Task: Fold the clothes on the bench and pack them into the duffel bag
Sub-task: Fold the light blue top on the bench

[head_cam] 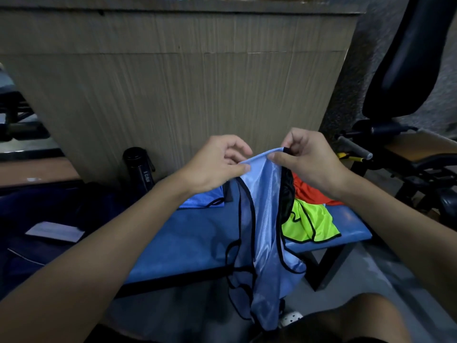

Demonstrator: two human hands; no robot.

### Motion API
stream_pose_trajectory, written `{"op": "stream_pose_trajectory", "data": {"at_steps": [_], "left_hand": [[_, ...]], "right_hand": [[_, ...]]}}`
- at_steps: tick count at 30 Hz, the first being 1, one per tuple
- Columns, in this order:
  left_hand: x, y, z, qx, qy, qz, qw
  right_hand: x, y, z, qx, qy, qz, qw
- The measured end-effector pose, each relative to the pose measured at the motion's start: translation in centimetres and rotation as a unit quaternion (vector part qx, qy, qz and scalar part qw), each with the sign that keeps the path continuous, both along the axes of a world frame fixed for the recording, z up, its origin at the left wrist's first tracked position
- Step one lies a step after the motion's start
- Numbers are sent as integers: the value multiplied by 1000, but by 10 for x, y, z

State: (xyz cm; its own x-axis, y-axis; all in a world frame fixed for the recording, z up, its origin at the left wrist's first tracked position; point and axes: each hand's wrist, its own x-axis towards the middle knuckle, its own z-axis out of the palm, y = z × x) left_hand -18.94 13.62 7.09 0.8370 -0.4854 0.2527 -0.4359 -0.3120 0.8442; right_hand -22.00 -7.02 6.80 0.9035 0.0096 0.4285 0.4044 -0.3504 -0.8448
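Glossy pale-blue bib, black-piped, top edge pinched by left hand and right hand

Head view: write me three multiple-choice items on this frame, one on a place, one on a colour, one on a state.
1. Where does the neon yellow garment lie? A on the blue bench; B on the floor; C over the chair.
2. The trim of the light blue vest is: A white; B black; C red.
3. The vest is: A folded flat; B held up, hanging; C packed away.
Key: A, it lies on the bench's right end; B, black edging runs along its edges; B, the left hand and right hand pinch its top edge.
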Motion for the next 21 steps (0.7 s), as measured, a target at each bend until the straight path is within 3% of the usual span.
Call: {"op": "stream_pose_trajectory", "data": {"at_steps": [8, 21], "left_hand": [[2, 8, 22, 126, -90, -20, 988], [-3, -16, 15, 11, -173, 24, 985]], "right_hand": [[-4, 6, -4, -17, 26, 14, 999], [-5, 18, -12, 23, 11, 55, 998]]}}
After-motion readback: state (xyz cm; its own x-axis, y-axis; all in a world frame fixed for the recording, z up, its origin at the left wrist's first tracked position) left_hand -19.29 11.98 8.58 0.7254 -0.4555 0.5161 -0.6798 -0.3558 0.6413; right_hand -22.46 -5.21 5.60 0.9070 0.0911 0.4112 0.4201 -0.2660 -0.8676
